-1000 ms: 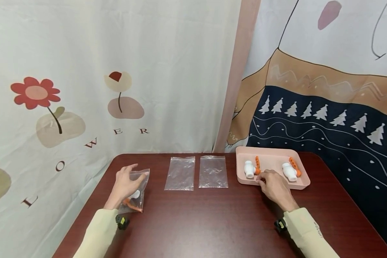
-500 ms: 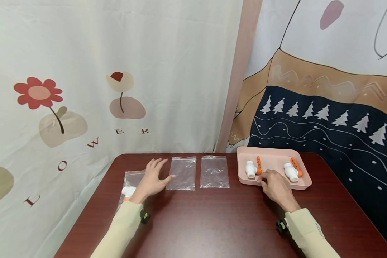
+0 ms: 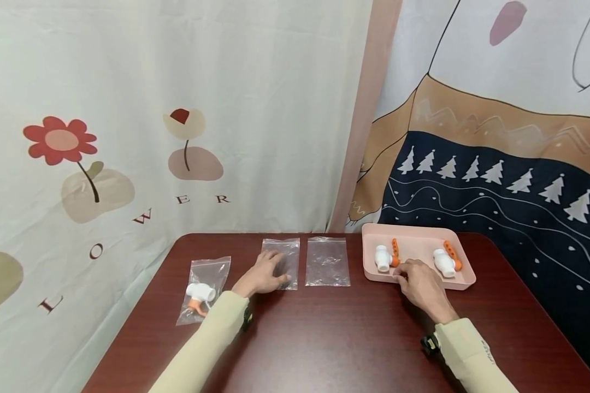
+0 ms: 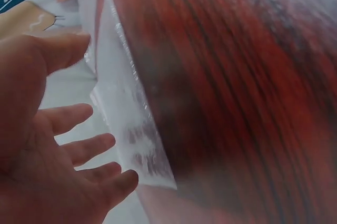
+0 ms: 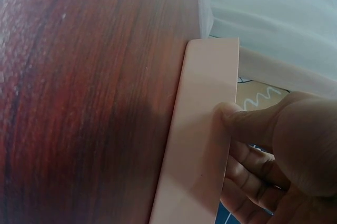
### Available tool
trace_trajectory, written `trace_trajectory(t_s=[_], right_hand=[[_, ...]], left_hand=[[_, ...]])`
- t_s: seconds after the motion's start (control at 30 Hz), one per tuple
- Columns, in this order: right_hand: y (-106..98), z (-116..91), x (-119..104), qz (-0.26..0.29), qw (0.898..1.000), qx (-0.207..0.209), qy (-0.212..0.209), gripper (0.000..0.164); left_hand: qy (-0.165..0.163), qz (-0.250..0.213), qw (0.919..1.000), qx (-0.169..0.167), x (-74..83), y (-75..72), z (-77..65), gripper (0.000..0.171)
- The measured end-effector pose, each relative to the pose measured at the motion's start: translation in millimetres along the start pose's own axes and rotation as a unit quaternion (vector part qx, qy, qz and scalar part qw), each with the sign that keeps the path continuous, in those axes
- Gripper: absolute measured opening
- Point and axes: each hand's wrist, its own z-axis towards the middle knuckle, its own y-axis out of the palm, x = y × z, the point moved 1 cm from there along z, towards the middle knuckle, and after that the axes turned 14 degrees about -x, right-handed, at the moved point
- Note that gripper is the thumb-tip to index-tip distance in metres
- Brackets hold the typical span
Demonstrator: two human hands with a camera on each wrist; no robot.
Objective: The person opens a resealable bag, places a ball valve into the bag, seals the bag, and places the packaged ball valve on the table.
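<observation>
Hands well apart. Left hand [image 3: 261, 274] is spread above the middle bag [image 3: 291, 255], gripping nothing (contact: can't tell). Right hand [image 3: 423, 286] pinches the near rim of the pink tray [image 3: 415, 246], thumb outside. Middle bag lies flat on the table [image 3: 324, 338], right bag [image 3: 327, 263] just beside it.

Risks, my read: film is thin and flat, so fingertips may skid it instead of lifting it; a rightward skid could shove the right bag. An uneven pull on the rim could tip the tray and roll the left valve [image 3: 382, 258].

Middle bag's long axis runs away from the person, zip edge apparently at the far end. Tray's runs roughly left-right.
</observation>
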Motion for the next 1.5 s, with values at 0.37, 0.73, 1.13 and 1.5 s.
trace_trajectory(t_s=[0.37, 0.73, 1.13, 1.5], right_hand=[[1, -1, 2, -0.005, 1.0, -0.002, -0.001, 0.004], [1, -2, 4, -0.006, 1.0, -0.005, 0.001, 0.005], [2, -1, 4, -0.002, 1.0, -0.004, -0.001, 0.004], [1, 2, 2, 0.002, 1.0, -0.006, 0.002, 0.005]], left_hand=[[-0.043, 0.034, 0.9976, -0.044, 6.9, 5.5, 5.6, 0.063], [-0.042, 0.022, 0.9974, -0.054, 9.9, 7.3, -2.7, 0.064], [-0.055, 0.022, 0.9961, -0.065, 13.0, 12.7, -16.9, 0.066], [-0.042, 0.051, 0.9964, -0.052, 19.6, 14.8, -33.1, 0.066]])
